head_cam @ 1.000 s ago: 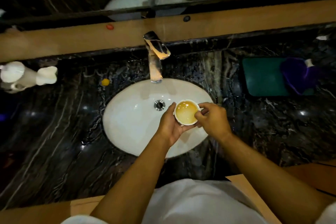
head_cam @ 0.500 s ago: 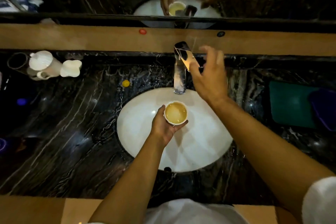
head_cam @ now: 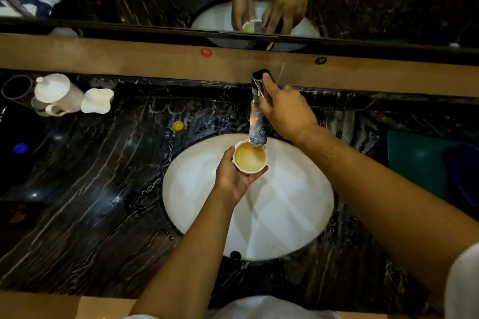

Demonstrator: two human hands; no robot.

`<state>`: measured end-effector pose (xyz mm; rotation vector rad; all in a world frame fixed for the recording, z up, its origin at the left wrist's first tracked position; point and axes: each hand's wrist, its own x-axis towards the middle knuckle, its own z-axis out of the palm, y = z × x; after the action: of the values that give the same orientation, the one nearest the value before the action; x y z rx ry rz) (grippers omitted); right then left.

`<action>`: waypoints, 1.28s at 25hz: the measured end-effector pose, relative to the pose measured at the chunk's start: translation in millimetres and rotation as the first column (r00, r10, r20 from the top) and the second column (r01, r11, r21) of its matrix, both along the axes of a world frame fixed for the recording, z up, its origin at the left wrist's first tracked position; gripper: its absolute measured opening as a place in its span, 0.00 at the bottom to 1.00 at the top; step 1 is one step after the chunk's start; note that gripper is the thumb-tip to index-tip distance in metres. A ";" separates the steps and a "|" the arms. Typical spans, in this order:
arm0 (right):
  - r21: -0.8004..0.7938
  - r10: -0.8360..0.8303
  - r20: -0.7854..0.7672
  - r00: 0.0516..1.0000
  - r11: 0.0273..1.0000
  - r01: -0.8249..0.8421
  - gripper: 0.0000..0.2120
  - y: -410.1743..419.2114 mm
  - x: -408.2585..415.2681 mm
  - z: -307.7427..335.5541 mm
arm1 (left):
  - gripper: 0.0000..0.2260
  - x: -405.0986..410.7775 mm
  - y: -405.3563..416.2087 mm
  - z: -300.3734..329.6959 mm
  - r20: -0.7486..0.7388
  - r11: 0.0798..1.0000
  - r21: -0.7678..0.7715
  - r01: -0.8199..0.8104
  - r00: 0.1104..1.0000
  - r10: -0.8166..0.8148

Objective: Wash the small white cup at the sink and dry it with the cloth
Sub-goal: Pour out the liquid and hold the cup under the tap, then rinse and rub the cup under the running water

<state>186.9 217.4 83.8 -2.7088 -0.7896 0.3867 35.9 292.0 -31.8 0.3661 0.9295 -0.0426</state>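
The left hand (head_cam: 234, 180) holds the small white cup (head_cam: 250, 156) over the white basin (head_cam: 285, 215), its grip closed around the side of the cup with the thumb on the left wall and the fingers under the base, so the mouth of the cup stays up and free. The cup sits just under the spout of the chrome faucet (head_cam: 258, 122), I think so that the water will fall directly inside; a yellowish liquid is in it. The right hand (head_cam: 285, 111) lies on the top lever of the faucet with the fingers closed over it, probably to open the water; no stream is visible for sure. The washing seems only at its beginning. A dark purple cloth (head_cam: 464, 171) rests on a green mat (head_cam: 414, 160), well apart on the right of the marble bench (head_cam: 90, 189), ready for the drying.
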 end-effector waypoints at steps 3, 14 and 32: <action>-0.010 0.028 -0.004 1.000 1.000 -0.028 0.30 1.2 2.3 5.1 | 0.21 4.1 -0.3 2.2 -0.007 1.000 -0.001 0.003 1.000 -0.003; -0.052 0.082 -0.025 0.996 0.995 -0.083 0.29 6.9 12.5 22.7 | 0.23 12.3 2.8 5.9 -0.039 0.999 0.012 0.052 0.998 -0.052; 0.288 -0.348 -0.791 0.503 0.514 0.808 0.15 -58.8 -79.1 -80.0 | 0.17 11.2 3.0 -2.6 -0.044 0.988 0.124 0.091 0.995 -0.086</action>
<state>107.7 158.6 3.8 -1.7708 0.2953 0.6690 47.1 295.0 -34.4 0.5254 0.9560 -0.0725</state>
